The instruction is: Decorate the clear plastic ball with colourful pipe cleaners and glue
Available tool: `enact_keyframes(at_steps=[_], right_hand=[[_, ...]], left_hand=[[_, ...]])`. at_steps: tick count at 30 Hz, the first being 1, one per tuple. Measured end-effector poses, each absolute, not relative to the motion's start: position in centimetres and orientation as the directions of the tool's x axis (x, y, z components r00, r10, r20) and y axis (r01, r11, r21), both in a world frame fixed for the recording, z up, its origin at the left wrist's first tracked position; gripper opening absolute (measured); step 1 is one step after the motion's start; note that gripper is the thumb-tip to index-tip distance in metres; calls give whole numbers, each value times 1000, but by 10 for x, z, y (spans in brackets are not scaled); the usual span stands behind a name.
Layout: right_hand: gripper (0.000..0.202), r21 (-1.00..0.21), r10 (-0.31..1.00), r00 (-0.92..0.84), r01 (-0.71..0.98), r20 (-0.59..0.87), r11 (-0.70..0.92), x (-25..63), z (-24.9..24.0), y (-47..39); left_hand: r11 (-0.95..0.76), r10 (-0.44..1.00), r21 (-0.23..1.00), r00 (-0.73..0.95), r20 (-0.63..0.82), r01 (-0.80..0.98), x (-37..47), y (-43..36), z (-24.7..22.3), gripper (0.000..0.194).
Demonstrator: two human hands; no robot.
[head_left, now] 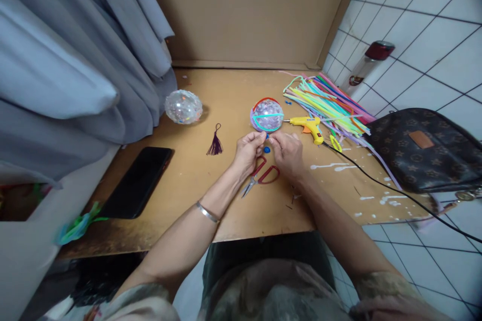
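Observation:
My left hand (250, 150) and my right hand (286, 151) meet over the table, fingertips pinched on a small blue piece of pipe cleaner (267, 136). Right behind them sits a clear ball (269, 115) wrapped with red, turquoise and lilac pipe cleaner bands; whether my fingers touch it I cannot tell. Between my wrists lies a small blue coil (267, 150). Nearer to me are red-handled scissors (259, 176), blades pointing front left. A yellow glue gun (308, 126) rests right of the ball, its nozzle close to the ball's side.
Many coloured pipe cleaners (327, 103) are heaped at the back right, beside a dark patterned bag (425, 150). To the left are a second clear ball (184, 107), a purple tassel (215, 143) and a black phone (137, 183). The glue gun's black cord (380, 182) crosses the right side.

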State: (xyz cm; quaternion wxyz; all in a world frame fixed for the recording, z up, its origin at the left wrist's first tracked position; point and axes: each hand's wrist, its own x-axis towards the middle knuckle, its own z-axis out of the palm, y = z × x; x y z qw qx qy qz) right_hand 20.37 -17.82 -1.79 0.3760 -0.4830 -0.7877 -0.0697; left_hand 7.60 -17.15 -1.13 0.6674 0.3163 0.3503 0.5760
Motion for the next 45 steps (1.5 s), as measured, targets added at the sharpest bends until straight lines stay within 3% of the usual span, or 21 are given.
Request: enact_keyframes(at_steps=[7,12,17,25,34,45], right_hand=[[28,-122,726,-228,911,648,395,189,-18,-188],[28,-238,798,-103,925,594,296,175,-21,-191],[27,-352,858,34,919,513,175,165,-19,-194],[23,-305,871,-56,924,488,230,172,-17,-195],[25,-315,791,-102,881,604,354,183,-25,-185],[17,-312,753,-186,828,631,467,200,-25,-176]], left_hand=[[3,991,840,-111,-75,-543,87,-175,-21,35],[-70,981,850,-189,-35,-521,90,-177,-22,30],[-15,982,814,-162,-97,-581,95,-178,-21,26],[73,981,744,-86,-173,-664,93,-179,-17,23],[100,983,745,-52,-178,-660,90,-179,-12,27],[130,987,796,-1,-162,-591,88,-175,-16,35]])
